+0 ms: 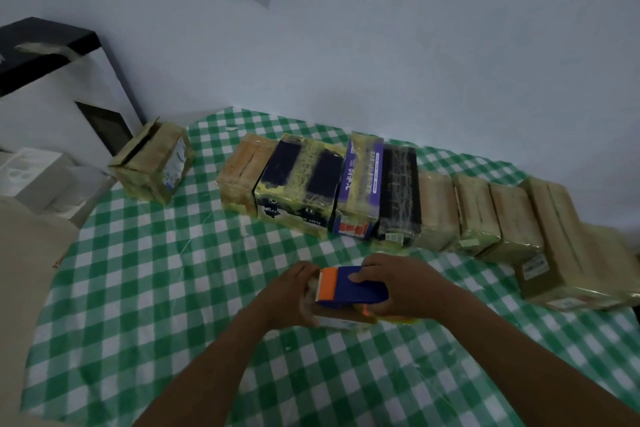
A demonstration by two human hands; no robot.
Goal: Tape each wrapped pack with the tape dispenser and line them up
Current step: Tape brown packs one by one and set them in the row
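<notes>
Right hand (405, 291) clamps the tape dispenser (346, 291) atop the pack (341, 322); left hand (291, 291) grips its nine-o'clock end. Pin the pack; press flat, pull steadily.

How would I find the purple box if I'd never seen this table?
Look at the green-and-white checked tablecloth: a row of tape-wrapped packs runs along its far side. Third from the row's left end stands the purple cardboard box, between a navy box and a black box. Only it has a purple side with white writing.
</notes>
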